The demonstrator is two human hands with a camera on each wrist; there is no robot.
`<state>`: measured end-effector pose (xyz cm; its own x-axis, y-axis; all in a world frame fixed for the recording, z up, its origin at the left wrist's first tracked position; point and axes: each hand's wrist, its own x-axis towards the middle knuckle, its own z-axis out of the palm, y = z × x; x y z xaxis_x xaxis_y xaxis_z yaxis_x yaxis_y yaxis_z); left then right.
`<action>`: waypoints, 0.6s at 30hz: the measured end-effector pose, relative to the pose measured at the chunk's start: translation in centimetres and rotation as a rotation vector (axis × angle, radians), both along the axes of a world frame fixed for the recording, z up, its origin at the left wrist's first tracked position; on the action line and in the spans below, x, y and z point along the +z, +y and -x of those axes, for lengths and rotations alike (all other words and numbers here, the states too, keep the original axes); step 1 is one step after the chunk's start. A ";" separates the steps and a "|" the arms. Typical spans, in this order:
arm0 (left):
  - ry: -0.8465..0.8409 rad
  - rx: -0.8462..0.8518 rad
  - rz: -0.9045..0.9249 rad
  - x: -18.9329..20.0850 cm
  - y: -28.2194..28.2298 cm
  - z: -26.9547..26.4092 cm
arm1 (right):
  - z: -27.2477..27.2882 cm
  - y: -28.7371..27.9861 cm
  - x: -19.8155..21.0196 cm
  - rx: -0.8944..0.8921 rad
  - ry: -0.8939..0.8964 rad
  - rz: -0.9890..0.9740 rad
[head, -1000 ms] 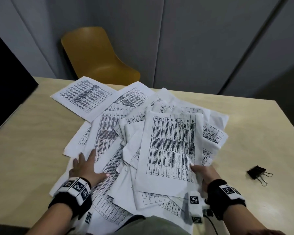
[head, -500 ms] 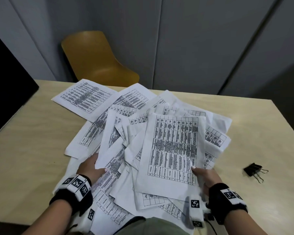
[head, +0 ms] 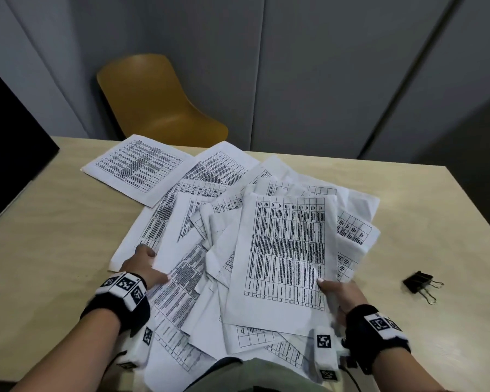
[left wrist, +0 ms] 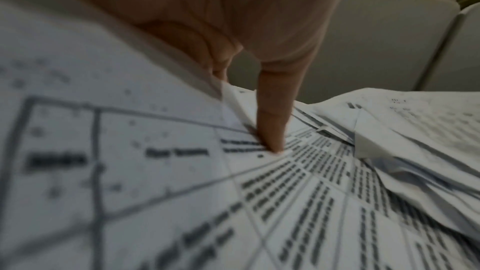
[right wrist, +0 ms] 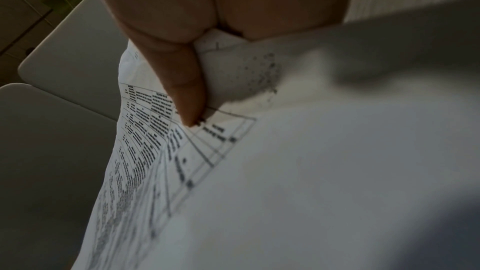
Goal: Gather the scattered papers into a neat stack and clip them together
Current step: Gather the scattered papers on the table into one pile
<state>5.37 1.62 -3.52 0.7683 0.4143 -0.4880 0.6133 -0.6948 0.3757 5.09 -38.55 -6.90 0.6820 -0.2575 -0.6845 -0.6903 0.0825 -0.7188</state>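
Observation:
A loose pile of printed table sheets (head: 207, 222) spreads over the middle of the light wooden table (head: 54, 236). My left hand (head: 143, 264) grips sheets at the pile's left side. Its thumb (left wrist: 272, 122) presses on top and its fingers are tucked under a sheet. My right hand (head: 338, 292) pinches the top sheet (head: 286, 250) and those beneath it at the lower right corner, thumb (right wrist: 184, 89) on top. One sheet (head: 137, 168) lies apart at the far left. A black binder clip (head: 416, 281) sits on the table to the right of my right hand.
A yellow chair (head: 159, 103) stands behind the table's far edge. A black panel (head: 9, 142) rises along the left side. Grey wall panels (head: 337, 80) close the back. Bare tabletop shows to the left and right of the pile.
My left hand was lying flat on the left sheets; it has slid its fingers under them and drawn them toward the pile. The right hand keeps its hold.

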 end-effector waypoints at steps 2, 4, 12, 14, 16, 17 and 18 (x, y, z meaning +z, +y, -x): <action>0.023 -0.007 0.069 0.0 -0.2 0.2 | -0.1 0.1 0.0 0.007 0.000 0.008; 0.022 -0.097 0.091 0.2 -0.5 0.4 | 0.0 0.0 0.2 0.008 -0.007 0.019; -0.493 -0.022 0.077 10.2 -0.8 1.1 | 0.1 0.0 -0.2 0.045 0.007 0.129; -0.640 -0.041 0.008 14.0 -2.0 1.3 | -0.2 0.4 -0.3 0.043 0.002 0.166; -0.780 -0.045 0.018 17.0 -3.3 1.3 | -0.4 0.7 -0.6 0.018 -0.001 0.164; -0.851 -0.040 0.065 18.1 -3.8 1.3 | -0.4 0.8 -0.5 0.014 0.000 0.161; -0.910 -0.036 0.133 19.2 -4.2 1.2 | -0.5 0.8 -0.5 0.011 0.008 0.159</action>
